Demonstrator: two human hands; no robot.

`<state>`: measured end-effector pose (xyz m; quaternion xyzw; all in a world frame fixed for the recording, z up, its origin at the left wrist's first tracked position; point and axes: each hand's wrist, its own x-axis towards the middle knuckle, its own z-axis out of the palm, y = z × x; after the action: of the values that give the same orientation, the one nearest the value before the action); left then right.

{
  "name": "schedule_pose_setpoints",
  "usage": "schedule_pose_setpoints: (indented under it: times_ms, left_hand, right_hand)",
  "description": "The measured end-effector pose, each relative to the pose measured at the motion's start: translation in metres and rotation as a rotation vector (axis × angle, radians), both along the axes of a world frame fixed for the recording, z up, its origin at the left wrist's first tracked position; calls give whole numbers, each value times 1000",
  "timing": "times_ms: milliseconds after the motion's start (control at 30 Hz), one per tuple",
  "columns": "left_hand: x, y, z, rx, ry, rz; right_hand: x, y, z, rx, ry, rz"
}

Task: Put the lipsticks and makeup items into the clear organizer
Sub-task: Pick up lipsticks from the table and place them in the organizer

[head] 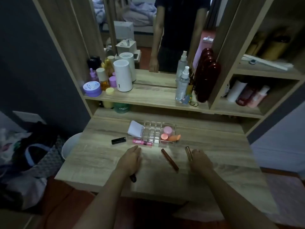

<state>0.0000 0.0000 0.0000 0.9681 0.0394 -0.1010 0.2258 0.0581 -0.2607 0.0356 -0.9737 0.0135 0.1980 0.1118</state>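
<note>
The clear organizer [152, 129] stands at the back middle of the desk, with a pink jar [167, 130], a coral round pot [164, 136] and an orange sponge [175, 138] in its right side. A white compact [134, 130] leans on its left wall. In front of it lie a black lipstick [118, 140] and a pink tube [142, 142]. A long red-brown tube [170, 160] lies between my hands. My left hand [130, 160] is palm down, and a dark tube [133, 178] pokes out under its heel. My right hand [200, 161] pinches a bronze tube [188, 152].
A shelf above the desk carries a white humidifier [123, 76], purple jars [92, 89], spray bottles [182, 85] and dark red bottles [206, 80] before a mirror. A white bin [70, 146] and bags [29, 156] sit left of the desk. More bottles [247, 96] fill the right cubby.
</note>
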Motion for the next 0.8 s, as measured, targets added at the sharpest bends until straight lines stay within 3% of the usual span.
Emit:
schedule_pose_setpoints:
  times_ms: [267,500,800]
  left_hand:
    - [28,3,7,41,-166,2]
    - [48,-1,3,126,-183,-130]
    - [59,5,-7,169,-226,-258]
  right_hand:
    - [-5,-8,-15,41,-25,-112]
    - [-3,-15,-9,92,-47,-167]
    - [45,-16,67,389,-554,-302]
